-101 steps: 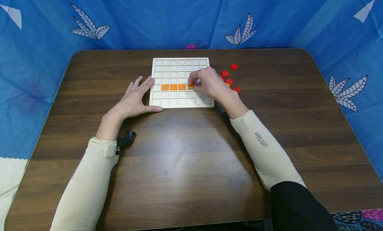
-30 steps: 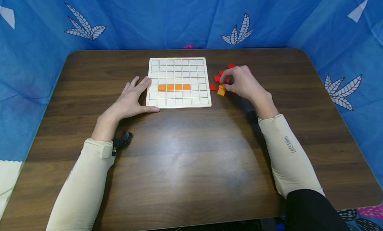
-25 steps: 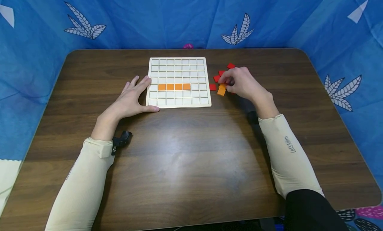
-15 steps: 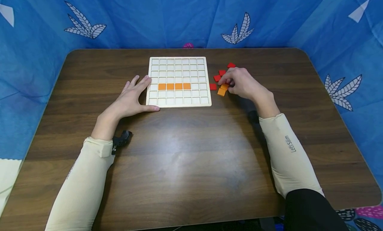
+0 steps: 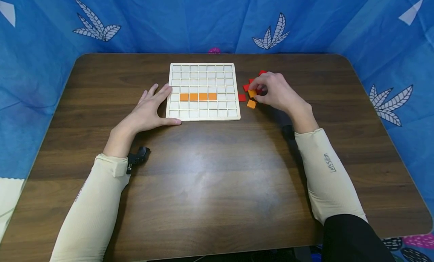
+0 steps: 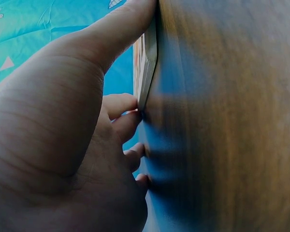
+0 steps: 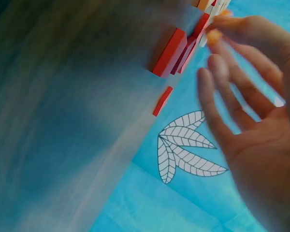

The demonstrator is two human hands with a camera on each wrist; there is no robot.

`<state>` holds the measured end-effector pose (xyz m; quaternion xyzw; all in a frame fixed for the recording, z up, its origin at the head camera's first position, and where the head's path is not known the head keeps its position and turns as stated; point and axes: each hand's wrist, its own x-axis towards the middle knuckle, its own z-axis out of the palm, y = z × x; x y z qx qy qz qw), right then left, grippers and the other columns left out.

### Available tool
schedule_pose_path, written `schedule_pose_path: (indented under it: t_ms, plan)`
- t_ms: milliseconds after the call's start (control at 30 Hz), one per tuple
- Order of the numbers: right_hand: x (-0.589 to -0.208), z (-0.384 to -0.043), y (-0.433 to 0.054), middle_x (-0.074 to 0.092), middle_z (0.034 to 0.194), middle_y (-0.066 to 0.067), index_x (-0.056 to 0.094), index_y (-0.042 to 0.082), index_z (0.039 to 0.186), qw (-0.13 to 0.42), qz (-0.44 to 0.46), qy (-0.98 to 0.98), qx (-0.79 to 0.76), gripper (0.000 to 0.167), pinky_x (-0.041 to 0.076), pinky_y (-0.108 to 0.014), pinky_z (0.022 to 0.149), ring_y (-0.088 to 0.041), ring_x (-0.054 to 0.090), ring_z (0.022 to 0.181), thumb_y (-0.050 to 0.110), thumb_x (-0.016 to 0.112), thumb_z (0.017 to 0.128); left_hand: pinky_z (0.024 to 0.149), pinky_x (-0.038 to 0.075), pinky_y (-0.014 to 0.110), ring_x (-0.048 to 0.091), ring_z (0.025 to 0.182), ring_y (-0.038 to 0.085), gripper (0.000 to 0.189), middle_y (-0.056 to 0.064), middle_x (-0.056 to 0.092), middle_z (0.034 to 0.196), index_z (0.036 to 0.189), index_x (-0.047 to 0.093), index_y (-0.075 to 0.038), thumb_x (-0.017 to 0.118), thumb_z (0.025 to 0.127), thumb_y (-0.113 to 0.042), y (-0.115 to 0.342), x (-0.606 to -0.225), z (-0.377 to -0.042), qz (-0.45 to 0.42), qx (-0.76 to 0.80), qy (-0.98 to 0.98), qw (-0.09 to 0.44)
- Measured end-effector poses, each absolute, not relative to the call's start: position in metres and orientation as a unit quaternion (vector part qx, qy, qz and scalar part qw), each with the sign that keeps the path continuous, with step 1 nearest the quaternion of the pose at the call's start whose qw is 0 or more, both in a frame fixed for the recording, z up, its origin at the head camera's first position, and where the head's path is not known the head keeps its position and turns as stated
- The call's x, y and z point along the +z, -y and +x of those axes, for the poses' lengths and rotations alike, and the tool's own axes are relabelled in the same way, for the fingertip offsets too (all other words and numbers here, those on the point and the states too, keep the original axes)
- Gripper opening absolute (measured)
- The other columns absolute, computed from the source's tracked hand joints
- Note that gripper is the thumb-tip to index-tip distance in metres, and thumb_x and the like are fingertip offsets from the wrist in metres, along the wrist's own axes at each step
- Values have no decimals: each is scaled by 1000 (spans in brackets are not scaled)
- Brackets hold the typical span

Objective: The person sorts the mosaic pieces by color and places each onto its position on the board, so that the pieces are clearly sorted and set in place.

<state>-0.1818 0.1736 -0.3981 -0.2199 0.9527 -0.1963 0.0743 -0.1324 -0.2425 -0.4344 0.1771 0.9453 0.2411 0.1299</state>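
A creased, bright blue fabric sheet (image 5: 203, 20) walls in the far, left and right sides, printed with white leaf clusters (image 5: 95, 21) veined in black and pale triangles (image 5: 411, 12). Before it stands a dark brown, wood-grained table (image 5: 217, 213) with rounded far corners, a soft whitish glare (image 5: 198, 179) across its near middle. A white cloth (image 5: 10, 194) shows at near left, a magenta-and-black patterned cloth (image 5: 417, 240) at near right.

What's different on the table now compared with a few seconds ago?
The right hand let go of the fourth orange tile, now in line with three others on the board. It moved right to the loose red tiles and now pinches another orange tile. The left hand stayed at the board's left side.
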Motion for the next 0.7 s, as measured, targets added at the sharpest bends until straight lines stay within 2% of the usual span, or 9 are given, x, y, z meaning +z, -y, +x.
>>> schedule_pose_path:
  t_ms: [167, 433, 700]
  plan:
    - [-395, -179, -165, 69, 114, -12, 76, 9, 125, 34, -255, -942, -213, 33, 54, -42, 90, -30, 57, 108, 12, 82, 92, 132, -5, 56, -4, 165, 37, 117, 6, 10, 179, 170, 17, -13, 83, 85, -58, 243, -436, -132, 178, 242, -945, 129]
    - [-397, -179, -144, 71, 111, -11, 77, 8, 125, 39, -256, -945, -199, 35, 52, -38, 88, -29, 55, 106, 13, 83, 91, 133, -5, 56, -5, 165, 37, 117, 6, 10, 179, 170, 17, -13, 83, 85, -58, 245, -435, -132, 179, 242, -945, 127]
    - [-397, -184, -113, 75, 109, -10, 79, 8, 122, 33, -264, -944, -196, 35, 52, -37, 86, -26, 59, 101, 21, 86, 90, 132, -5, 57, -4, 165, 38, 117, 7, 10, 179, 170, 17, -12, 83, 85, -58, 243, -434, -132, 181, 243, -944, 128]
